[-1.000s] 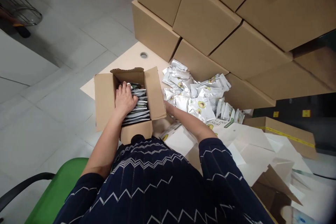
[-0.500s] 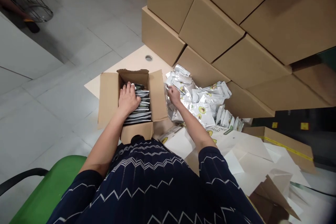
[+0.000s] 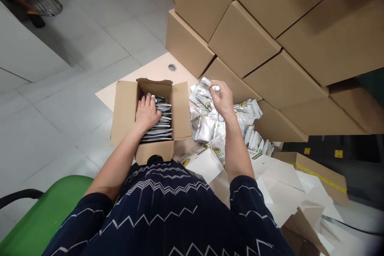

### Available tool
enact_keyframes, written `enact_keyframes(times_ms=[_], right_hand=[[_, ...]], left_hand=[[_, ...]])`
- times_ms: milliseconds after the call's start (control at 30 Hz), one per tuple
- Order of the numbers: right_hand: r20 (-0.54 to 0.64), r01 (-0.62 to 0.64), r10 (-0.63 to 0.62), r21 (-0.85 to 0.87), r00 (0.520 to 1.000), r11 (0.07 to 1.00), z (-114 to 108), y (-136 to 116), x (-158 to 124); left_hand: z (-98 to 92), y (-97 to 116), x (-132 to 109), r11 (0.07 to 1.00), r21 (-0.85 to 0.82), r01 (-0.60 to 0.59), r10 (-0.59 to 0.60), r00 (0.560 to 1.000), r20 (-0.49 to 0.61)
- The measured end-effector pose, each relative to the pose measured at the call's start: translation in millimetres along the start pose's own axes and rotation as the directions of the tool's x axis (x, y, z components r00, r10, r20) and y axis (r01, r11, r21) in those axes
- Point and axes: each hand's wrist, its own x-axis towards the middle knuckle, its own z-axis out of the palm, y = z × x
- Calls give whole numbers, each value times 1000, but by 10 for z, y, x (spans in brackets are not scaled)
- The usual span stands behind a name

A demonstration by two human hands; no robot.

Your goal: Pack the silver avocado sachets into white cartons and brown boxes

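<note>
Open box: we have the open box (image 3: 154, 152) near the left edge of the tabletop (image 3: 127, 83), flaps spread, a row of packed pouches (image 3: 158, 131) on edge inside.
Left hand: our left hand (image 3: 147, 113) lies palm down over that row, fingers stretched nearly side by side, thumb apart, clamped on nothing we can see.
Right hand: our right hand (image 3: 222, 97) is above the loose pouches (image 3: 206, 129), fingers bent beside a silvery one; we cannot tell whether they grip it.
Pile: the loose pouches lie heaped between the box and the stacked cartons (image 3: 246, 40).
Slide risk: tugging one pouch from the heap could bring its slick neighbours down.
Row risk: if our left hand lifted, the row might lean over and close its gap.
Flap risk: the right flap (image 3: 181, 112) could snag a pouch carried across.
Edge risk: a leftward shove might tip the box off.
</note>
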Motion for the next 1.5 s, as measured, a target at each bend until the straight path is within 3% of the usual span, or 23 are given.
enact_keyframes(times_ms=[67, 133, 200, 333, 500, 667, 733, 833, 1000, 1167, 1233, 1367, 1500], right_hand=[[74, 103, -113, 126, 991, 987, -89, -311, 77], [134, 154, -189, 234, 973, 960, -25, -565, 150], [187, 189, -255, 314, 949, 931, 193, -731, 214], [300, 219, -326, 339, 897, 915, 871, -834, 291], [416, 184, -283, 264, 864, 947, 1587, -746, 334], [542, 19, -87, 130, 836, 991, 1957, -622, 428], [570, -14, -15, 46, 821, 999, 2040, -611, 475], [601, -1, -8, 15, 799, 1000, 2152, -625, 529], [697, -52, 84, -67, 712, 996, 2346, -615, 537], [726, -58, 93, -74, 682, 996, 2325, -601, 534], [720, -45, 107, -105, 685, 993, 2227, -614, 544], [659, 20, 73, -132, 749, 991, 2051, -640, 533], [619, 25, 73, -149, 782, 989, 2107, -645, 481]], left_hand=[[4, -1, 2, 1000, 4, -2, 2, 1000, 1], [13, -5, 6, 1000, 8, -6, 6, 1000, -1], [26, -10, 10, 1000, 12, -9, 9, 1000, -6], [46, -18, 9, 999, 29, -13, 13, 1000, -10], [40, -11, 1, 999, 36, -7, 7, 1000, -1], [42, -7, -3, 1000, 28, 9, -9, 1000, 11], [55, -14, -2, 1000, 26, 8, -8, 1000, 11], [76, -26, 3, 1000, 20, 13, -13, 1000, 21], [81, -26, -7, 1000, 21, 9, -9, 1000, -1], [56, -20, -28, 1000, 10, 12, -13, 1000, 14], [51, -24, -28, 1000, 2, 12, -12, 1000, 13], [52, -34, -16, 1000, -18, 4, -4, 1000, 0], [53, -28, -3, 1000, -17, 3, -3, 1000, -1]])
